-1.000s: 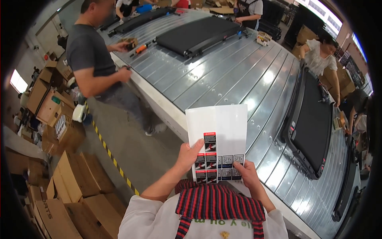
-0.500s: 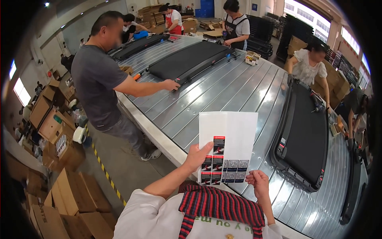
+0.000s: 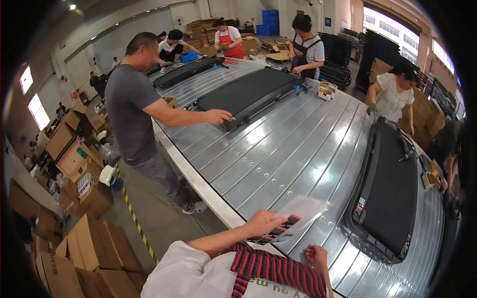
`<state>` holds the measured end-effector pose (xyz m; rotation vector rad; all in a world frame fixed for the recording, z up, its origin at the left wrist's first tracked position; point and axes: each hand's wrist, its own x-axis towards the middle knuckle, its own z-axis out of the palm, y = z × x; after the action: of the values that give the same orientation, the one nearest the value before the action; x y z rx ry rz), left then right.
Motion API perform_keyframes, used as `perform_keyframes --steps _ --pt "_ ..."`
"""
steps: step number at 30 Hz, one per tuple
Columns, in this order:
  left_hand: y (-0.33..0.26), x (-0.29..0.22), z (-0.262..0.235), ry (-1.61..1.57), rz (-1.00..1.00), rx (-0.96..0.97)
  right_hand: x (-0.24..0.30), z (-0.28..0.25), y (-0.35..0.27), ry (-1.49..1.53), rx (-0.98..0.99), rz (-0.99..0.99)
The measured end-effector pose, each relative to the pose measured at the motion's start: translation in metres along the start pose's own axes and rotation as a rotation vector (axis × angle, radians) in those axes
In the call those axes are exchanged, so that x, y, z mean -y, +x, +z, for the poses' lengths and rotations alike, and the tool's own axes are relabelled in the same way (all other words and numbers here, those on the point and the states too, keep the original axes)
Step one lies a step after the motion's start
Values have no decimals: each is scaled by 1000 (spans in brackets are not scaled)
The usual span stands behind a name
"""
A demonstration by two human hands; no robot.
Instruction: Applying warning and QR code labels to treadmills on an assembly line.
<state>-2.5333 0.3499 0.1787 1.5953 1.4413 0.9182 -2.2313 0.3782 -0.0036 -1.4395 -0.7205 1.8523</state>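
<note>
Pinching label sheet (image 3: 293, 218) with left hand (image 3: 263, 223) at its near-left edge, sheet tilted flat over metal conveyor table (image 3: 278, 154), long axis running up-right, right hand (image 3: 317, 256) loosely curled, empty, just below.

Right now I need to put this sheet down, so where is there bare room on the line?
The ribbed metal table is bare between the far black treadmill and the near black treadmill, just beyond the sticker sheet. It is crowded right of the right hand.
</note>
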Motion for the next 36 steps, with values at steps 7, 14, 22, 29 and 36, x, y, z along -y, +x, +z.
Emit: perform_keyframes --steps 7,14,22,29,36 --pt "-5 32 -31 193 316 179 3 -10 13 7 5 107" --pt "-1 53 -63 339 277 197 -1 52 42 19 128 425" --pt "9 82 -65 311 330 260 45 132 44 -133 144 119" --pt "28 89 -70 284 366 346 -2 103 31 -310 33 275" --pt "40 97 -80 223 435 385 -2 114 26 -223 -19 163"
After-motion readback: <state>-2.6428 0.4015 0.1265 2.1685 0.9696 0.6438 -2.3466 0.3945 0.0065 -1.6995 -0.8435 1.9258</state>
